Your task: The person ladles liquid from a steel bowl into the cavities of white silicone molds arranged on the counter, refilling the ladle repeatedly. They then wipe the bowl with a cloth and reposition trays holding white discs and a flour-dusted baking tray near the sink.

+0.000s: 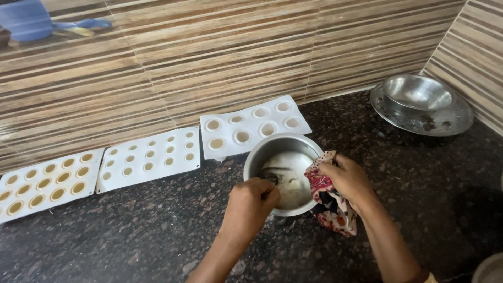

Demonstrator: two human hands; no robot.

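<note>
A steel pot (267, 149) stands on the dark granite counter (131, 230) with a thin pale layer inside. My left hand (251, 204) is closed over a spoon handle at the pot's near rim; the spoon (277, 175) lies inside the pot. My right hand (348, 181) grips the pot's right rim through a red patterned cloth (330, 207) that hangs down beside it.
Three white silicone moulds lean against the striped tile wall: left (44, 183), middle (149, 157), right (251, 126), their cavities holding tan filling. A steel bowl (416, 94) sits on a steel plate (456, 123) in the right corner. A blue vessel (26, 21) shows top left.
</note>
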